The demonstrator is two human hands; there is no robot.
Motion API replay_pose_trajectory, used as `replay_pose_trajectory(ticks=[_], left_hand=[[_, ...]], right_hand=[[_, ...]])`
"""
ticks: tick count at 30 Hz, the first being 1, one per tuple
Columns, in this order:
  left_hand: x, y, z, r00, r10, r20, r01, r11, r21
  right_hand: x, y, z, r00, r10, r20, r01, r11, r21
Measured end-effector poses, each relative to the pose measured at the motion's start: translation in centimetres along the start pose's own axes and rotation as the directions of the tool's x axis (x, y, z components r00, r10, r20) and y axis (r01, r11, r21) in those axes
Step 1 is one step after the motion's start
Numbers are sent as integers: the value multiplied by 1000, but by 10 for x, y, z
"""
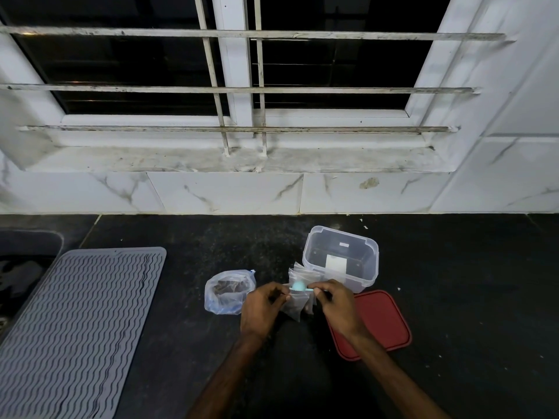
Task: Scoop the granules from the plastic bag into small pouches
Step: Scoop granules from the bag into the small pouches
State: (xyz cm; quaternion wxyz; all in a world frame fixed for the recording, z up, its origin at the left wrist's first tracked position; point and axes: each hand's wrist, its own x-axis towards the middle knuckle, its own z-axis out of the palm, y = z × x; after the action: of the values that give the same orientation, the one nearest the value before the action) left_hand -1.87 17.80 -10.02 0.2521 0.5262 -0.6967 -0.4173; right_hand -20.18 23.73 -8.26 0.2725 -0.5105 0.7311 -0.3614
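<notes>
1. Between the fingertips, low in the middle of the frame, one small pouch (295,308) is hanging upright with dark material sitting in its lower part. More clear pouches (304,272) are bunching behind it, overlapping too much to count.
2. The left hand (262,308) is pinching the small pouch at its upper left edge, with the fingers curling inward.
3. The right hand (338,306) is gripping the thin handle of one light-blue scoop (299,286), whose bowl is resting at the pouch's mouth. Whether these fingers are also touching the pouch is not clear.
4. Both bare forearms are reaching up from the bottom edge and converging toward the centre.
5. One plastic bag (216,303) is standing just left of the left hand, its mouth gaping open and dark granules (226,287) lying inside.
6. One clear container (367,269) is sitting open just above and right of the hands, showing a white label on its near wall. One red lid (384,322) is lying flat at the lower right, partly under the right wrist.
7. One grey ribbed mat (75,328) is lying at the lower left.
8. Everything is resting on a black speckled counter (469,282). White veined tiles (227,193) are running across the middle of the frame, and a barred window (236,89) with dark glass is filling the top.
</notes>
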Motion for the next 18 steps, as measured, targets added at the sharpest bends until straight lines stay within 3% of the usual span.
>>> replay_pose_trajectory(ticks=[5, 15, 18], left_hand=[[1, -3, 2, 1000, -2, -10, 2, 1000, 16], [0, 3, -3, 999, 45, -23, -43, 995, 91], [1, 2, -4, 1000, -3, -4, 3, 999, -46]], right_hand=[[-10, -3, 2, 999, 24, 30, -26, 998, 55], [-13, 0, -8, 985, 166, 47, -171, 909, 380], [-22, 18, -19, 979, 202, -7, -185, 910, 371]])
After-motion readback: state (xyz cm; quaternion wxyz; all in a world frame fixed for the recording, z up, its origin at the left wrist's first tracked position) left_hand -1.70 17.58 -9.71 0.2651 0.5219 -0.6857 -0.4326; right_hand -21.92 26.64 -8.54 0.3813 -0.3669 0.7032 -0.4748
